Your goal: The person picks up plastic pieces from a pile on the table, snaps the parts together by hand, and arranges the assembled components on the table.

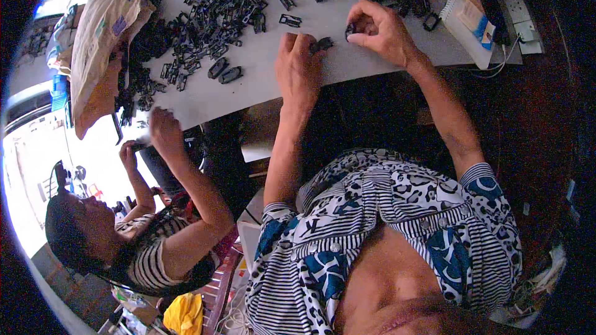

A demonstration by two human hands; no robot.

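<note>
1. Okay, left hand (298,65) is over the front part of the pale table (257,84), back of hand up, fingers curled in; a dark part (323,44) sticks out on its thumb side, looks pinched there, exact grip hidden.
2. Right hand (386,34) is up and to the right, apart from the left; thumb and index bend into a near ring, tips nearly closed on a small black piece (349,28); detail too blurred to tell its shape.
3. Just beyond the left hand lies a loose black frame (290,20), flat on the table.
4. Left of that, a big spread of black parts (220,15), many overlapping, running up to the far edge.
5. Two dark oval pieces (225,71) lie side by side, nearer the front edge.
6. Right side: a single black loop (431,22), then a spiral notebook (458,15), then a white power strip (520,15) with a cable.
7. Left side: a tan sack (99,43) stands beside the parts.
8. Lower left: co-worker in a striped top (149,263), one hand (165,129) raised near the table edge, blurred, grip can't tell.
</note>
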